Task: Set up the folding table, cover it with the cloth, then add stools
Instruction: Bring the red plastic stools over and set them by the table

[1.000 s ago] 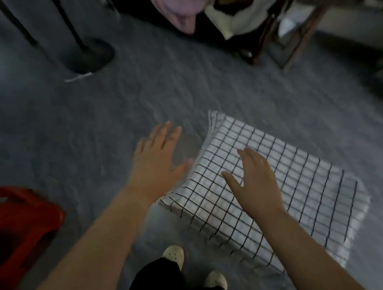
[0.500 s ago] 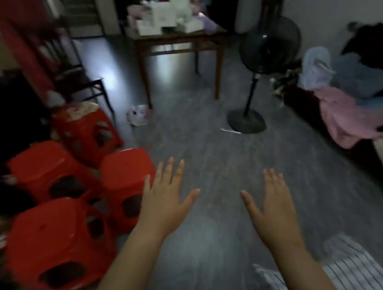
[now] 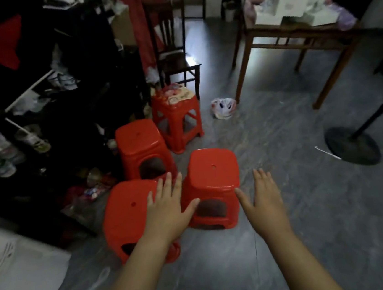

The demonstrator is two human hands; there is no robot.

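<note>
The person is holding both hands out over the floor (image 3: 292, 240), palms down. The left hand (image 3: 167, 212) is hanging above the gap between two red stools, and its fingers (image 3: 167, 183) are spread apart and holding nothing. The right hand (image 3: 266, 200) is hanging over bare floor just right of the stools, fingers apart too and holding nothing.

Four red stools are standing on the floor in a bunch. The near left stool (image 3: 129, 214) is sitting partly under the left hand. The near right stool (image 3: 213, 178) is standing just beside it, between the two hands. The third stool (image 3: 143, 145) is standing right behind them. The far stool (image 3: 178, 120) has a flowery thing lying on its seat.

A dark chair (image 3: 172, 51) is standing behind the far stool. A wooden worktop (image 3: 292, 33) with white boxes on it is standing at the upper right. A small bag (image 3: 223, 107) is lying near its leg. A round black stand (image 3: 353, 145) is sitting on the floor at the right.
</note>
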